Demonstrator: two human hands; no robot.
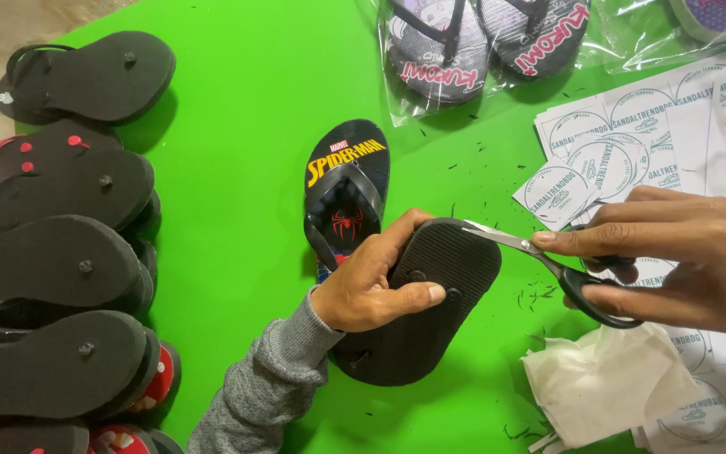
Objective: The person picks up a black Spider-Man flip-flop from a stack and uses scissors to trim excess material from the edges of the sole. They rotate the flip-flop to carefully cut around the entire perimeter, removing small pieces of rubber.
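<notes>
A stack of black flip-flops [60, 252] is piled along the left edge of the green counter [245, 126]. In the middle, an upside-down black flip-flop [430, 319] is gripped by the closed left hand [376, 282]. Its top edge is touched by scissors [548, 265], held in the closed right hand [682, 261].

Open green table [245, 151] lies between stacked black sandals [60, 261] and printed sandal [346, 193]; paper labels [632, 143] crowd the right.

Black ribbed sandal sole [430, 311]; bright green table [245, 168].
</notes>
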